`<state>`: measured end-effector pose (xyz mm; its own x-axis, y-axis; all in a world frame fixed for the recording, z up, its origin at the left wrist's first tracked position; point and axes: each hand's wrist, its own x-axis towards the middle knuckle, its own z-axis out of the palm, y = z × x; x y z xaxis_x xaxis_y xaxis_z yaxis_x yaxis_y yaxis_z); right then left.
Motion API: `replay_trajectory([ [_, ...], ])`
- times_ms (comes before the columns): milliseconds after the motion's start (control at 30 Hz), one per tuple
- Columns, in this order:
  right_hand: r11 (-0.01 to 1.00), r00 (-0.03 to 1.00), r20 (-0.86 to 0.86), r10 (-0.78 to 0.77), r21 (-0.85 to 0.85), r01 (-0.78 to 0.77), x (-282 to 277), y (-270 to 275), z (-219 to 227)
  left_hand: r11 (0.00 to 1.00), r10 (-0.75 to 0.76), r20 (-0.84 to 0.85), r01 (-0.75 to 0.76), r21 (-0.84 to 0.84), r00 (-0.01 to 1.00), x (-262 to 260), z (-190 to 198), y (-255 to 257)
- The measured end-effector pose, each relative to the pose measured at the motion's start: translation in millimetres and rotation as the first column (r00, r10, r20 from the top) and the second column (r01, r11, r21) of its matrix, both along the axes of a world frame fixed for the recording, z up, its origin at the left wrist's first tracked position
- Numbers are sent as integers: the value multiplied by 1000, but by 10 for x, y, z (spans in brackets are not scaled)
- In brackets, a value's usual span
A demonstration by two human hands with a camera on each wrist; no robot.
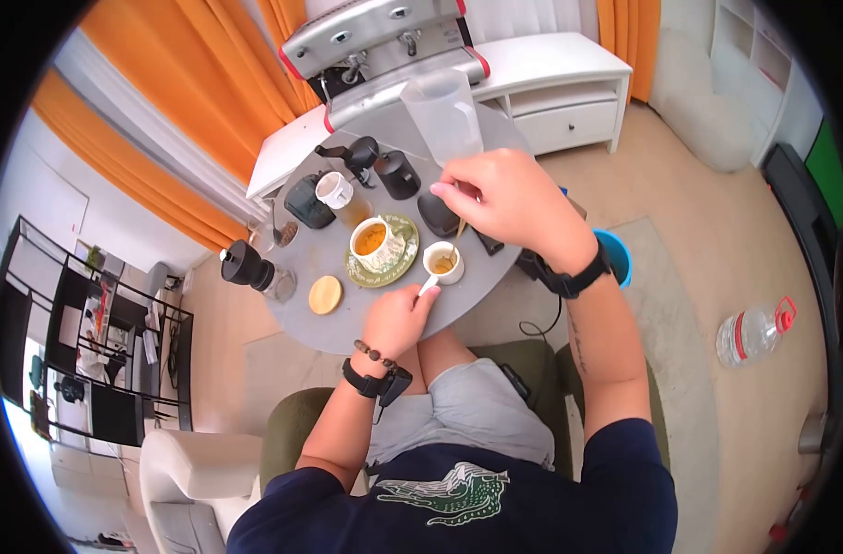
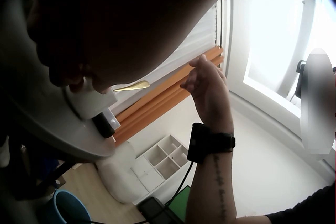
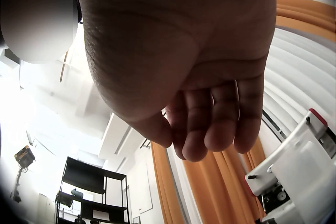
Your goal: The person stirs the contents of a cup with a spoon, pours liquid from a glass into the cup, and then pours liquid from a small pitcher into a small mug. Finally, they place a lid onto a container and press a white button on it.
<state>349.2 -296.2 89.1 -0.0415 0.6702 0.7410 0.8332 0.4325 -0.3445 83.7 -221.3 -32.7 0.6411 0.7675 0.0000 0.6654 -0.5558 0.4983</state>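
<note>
A small white cup (image 1: 442, 262) stands near the table's front edge with light-coloured contents. My left hand (image 1: 395, 319) pinches its handle; in the left wrist view that hand (image 2: 105, 29) is dark and covers part of the cup (image 2: 90, 100). A gold spoon (image 2: 134, 86) leans in the cup and sticks up over its rim. Above it hovers my right hand (image 1: 509, 196), fingers loosely bent; the left wrist view shows a gap between this hand (image 2: 210, 95) and the spoon. Nothing shows in the right hand (image 3: 178, 40) from its own wrist. Left of the cup, a patterned cup (image 1: 371, 242) with orange contents sits on a green saucer (image 1: 384, 275).
The grey round table (image 1: 301, 319) also bears a round wooden lid (image 1: 325, 295), a black-topped grinder (image 1: 247, 265), a glass with a white top (image 1: 336, 192), black containers (image 1: 397, 174) and a clear pitcher (image 1: 444, 118). An espresso machine (image 1: 375, 42) stands behind; a blue bin (image 1: 615, 257) is at right.
</note>
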Motion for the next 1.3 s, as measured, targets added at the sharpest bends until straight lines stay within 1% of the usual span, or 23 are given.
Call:
replay_trajectory([
  [67, 995, 997, -77, -11, -95, 4, 24, -23, 54, 998, -38, 13, 37, 59, 999, 60, -59, 28],
  [133, 996, 997, -73, 9, -84, -15, 29, -56, 110, 994, -33, 25, 30, 104, 999, 126, -105, 63],
  [200, 988, 984, -172, -39, -156, 12, 20, -102, 160, 990, -55, -2, 55, 131, 998, 195, -85, 83],
  [267, 987, 983, -183, -29, -158, -1, 46, -95, 132, 986, -56, 18, 53, 157, 998, 256, -70, 90],
  [333, 991, 967, -254, -30, -133, -5, 63, -65, 93, 984, -50, -34, 55, 168, 998, 303, -59, 98],
  [400, 988, 965, -262, -8, -154, -33, 75, -34, 64, 982, -32, -37, 38, 184, 999, 331, -50, 113],
  [467, 992, 960, -279, -32, -128, -4, 49, -42, 77, 987, -33, -88, 47, 156, 996, 326, 33, 100],
  [500, 988, 961, -271, -50, -152, 8, 41, -60, 103, 989, -12, -87, 25, 147, 996, 292, 60, 98],
  [533, 987, 962, -271, -29, -161, -15, 31, -67, 112, 986, -21, -29, 25, 164, 999, 252, 87, 105],
  [567, 992, 966, -255, -39, -123, 7, 23, -68, 110, 983, -28, 29, 22, 182, 999, 195, 140, 109],
  [600, 996, 969, -242, -47, -83, 27, 19, -54, 86, 985, -1, 27, -4, 171, 1000, 111, 204, 123],
  [667, 996, 973, -229, -36, -90, 16, 21, -44, 56, 990, 59, 107, -72, 120, 993, -83, 459, 117],
  [700, 994, 970, -237, -58, -106, 34, 13, -45, 68, 982, 74, 149, -98, 160, 986, -231, 557, 138],
  [733, 991, 966, -244, -82, -120, 54, 6, -40, 77, 981, 93, 145, -116, 154, 985, -406, 581, 208],
  [800, 993, 969, -237, -65, -114, 39, -14, -13, 77, 964, 131, 406, -212, 161, 905, -809, 643, 380],
  [867, 990, 970, -228, -80, -130, 51, -39, 1, 80, 892, 188, 541, -373, 256, 820, -1303, 473, 692],
  [933, 989, 969, -234, -79, -140, 46, -51, 9, 62, 771, 273, 609, -548, 325, 745, -1736, 432, 903],
  [967, 989, 970, -230, -79, -142, 46, -55, 13, 56, 771, 278, 603, -549, 324, 747, -1951, 334, 1013],
  [1033, 988, 969, -233, -85, -143, 52, -46, 23, 37, 643, 448, 629, -718, 266, 635, -2321, 43, 1286],
  [1067, 988, 970, -227, -81, -146, 49, -33, 43, 12, 650, 445, 621, -710, 272, 645, -2452, -102, 1418],
  [1133, 986, 968, -230, -99, -152, 65, -38, 31, 26, 708, 574, 541, -705, 49, 614, -2618, -343, 1635],
  [1200, 986, 977, -191, -93, -156, 64, -51, 1, 80, 754, 550, 521, -657, 27, 652, -2621, -511, 1816],
  [1300, 984, 975, -197, -105, -164, 73, -56, 14, 33, 819, 503, 506, -573, -20, 701, -2497, -534, 1998],
])
